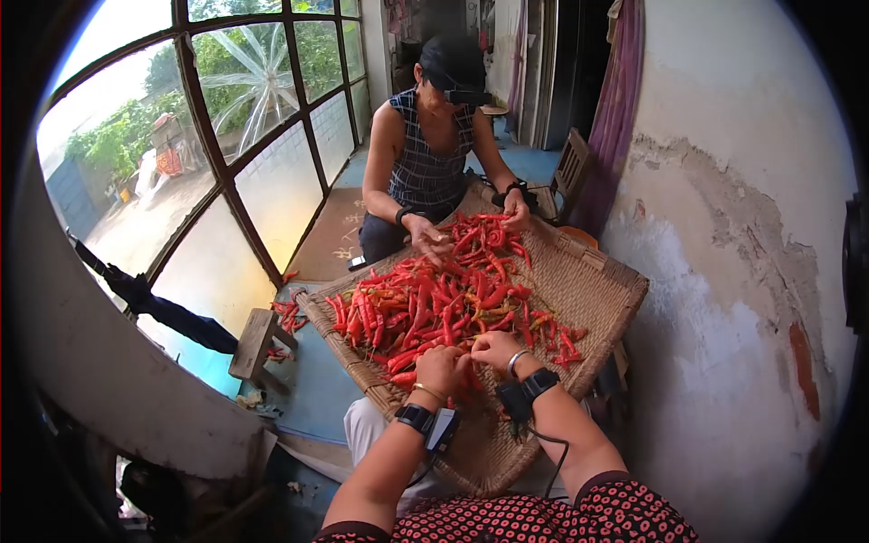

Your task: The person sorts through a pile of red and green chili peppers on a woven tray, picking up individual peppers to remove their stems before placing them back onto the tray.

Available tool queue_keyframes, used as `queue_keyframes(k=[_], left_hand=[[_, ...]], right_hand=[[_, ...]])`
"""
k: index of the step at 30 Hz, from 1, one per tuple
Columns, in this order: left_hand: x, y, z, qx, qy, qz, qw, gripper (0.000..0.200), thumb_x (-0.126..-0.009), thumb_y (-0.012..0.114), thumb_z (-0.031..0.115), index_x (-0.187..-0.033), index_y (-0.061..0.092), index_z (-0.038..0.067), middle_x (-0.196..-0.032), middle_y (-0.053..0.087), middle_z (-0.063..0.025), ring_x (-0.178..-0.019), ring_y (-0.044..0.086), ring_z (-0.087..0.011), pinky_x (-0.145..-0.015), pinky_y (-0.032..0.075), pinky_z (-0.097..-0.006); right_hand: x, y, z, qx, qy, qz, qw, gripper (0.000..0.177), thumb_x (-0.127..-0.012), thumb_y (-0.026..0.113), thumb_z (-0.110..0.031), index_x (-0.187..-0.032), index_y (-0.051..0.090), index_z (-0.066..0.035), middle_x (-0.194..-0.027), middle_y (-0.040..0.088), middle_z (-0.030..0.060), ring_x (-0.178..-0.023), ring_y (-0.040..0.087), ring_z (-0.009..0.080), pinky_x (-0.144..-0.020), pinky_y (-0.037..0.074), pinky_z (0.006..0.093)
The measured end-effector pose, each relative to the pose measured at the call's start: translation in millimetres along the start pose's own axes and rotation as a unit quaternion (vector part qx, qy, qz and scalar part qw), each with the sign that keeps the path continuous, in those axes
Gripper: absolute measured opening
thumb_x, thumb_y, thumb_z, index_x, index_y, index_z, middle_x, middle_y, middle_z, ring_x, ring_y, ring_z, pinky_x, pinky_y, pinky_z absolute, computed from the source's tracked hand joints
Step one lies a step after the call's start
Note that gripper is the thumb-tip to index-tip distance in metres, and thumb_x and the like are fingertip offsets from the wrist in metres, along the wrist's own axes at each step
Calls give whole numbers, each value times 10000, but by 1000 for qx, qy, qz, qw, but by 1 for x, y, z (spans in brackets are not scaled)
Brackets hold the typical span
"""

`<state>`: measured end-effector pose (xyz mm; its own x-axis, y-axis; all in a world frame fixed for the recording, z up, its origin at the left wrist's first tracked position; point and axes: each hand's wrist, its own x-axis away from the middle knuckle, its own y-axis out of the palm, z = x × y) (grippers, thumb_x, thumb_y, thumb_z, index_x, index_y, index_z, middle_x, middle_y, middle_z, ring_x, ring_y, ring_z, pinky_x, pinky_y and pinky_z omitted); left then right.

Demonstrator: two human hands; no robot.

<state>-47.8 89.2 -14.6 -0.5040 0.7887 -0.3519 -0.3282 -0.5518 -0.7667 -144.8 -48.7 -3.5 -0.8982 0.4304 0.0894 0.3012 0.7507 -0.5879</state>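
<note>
A heap of red chili peppers, a few of them greenish, covers the middle of a square woven tray. At the near side of the heap my left hand is closed, its thumb and fingers in a pinch. My right hand is beside it, also pinched, and the fingertips of both hands nearly meet. Between them they seem to grip one red chili pepper, mostly hidden by the fingers. More peppers lie just beyond and below my hands.
Across the tray sits a person with both hands at the heap's far edge. A small wooden stool stands left, near peppers on the floor. A folded dark umbrella leans by the window; a peeling wall rises right.
</note>
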Motion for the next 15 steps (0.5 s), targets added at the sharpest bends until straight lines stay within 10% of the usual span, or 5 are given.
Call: queue_keyframes(k=[15], left_hand=[[-7,-6,4,23,9,34,999,186,-700,648,231,-764,619,59,-735,587,-115,-711,581,-294,-655,472,-384]], right_hand=[[4,-42,1,-383,51,174,906,126,-826,562,-177,-764,565,-68,-624,581,19,-446,509,56,-363,391,199]])
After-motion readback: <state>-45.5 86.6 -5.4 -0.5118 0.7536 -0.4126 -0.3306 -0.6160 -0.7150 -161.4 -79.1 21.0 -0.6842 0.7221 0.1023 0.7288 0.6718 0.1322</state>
